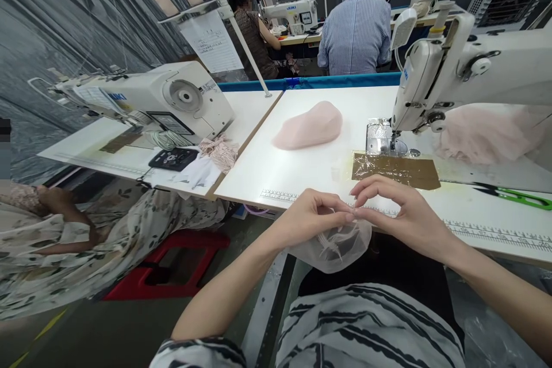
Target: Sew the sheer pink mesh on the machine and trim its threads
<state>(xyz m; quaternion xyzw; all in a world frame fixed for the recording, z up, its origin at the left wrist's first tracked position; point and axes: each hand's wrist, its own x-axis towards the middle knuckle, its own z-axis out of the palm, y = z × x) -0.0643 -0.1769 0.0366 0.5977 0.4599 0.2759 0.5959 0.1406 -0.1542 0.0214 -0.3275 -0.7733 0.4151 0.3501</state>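
Note:
A piece of sheer pale fabric (340, 250) hangs below the table's front edge, its upper edge pinched between both hands. My left hand (313, 215) is closed on it with thumb and forefinger. Close beside it, nearly fingertip to fingertip, my right hand (390, 210) pinches the same edge. Just beyond the hands stands the sewing machine (457, 75), its needle and presser foot (394, 141) over the metal plate. A folded piece of pink sheer fabric (310, 125) lies flat on the table to the left of the needle.
Green-handled scissors (521, 196) and gathered pink fabric (478, 132) lie on the right. A printed ruler (495, 233) runs along the white table's (245, 178) front edge. Another sewing machine (150, 98) stands left, with a seated person (86, 230) nearby. Further people sit at machines behind.

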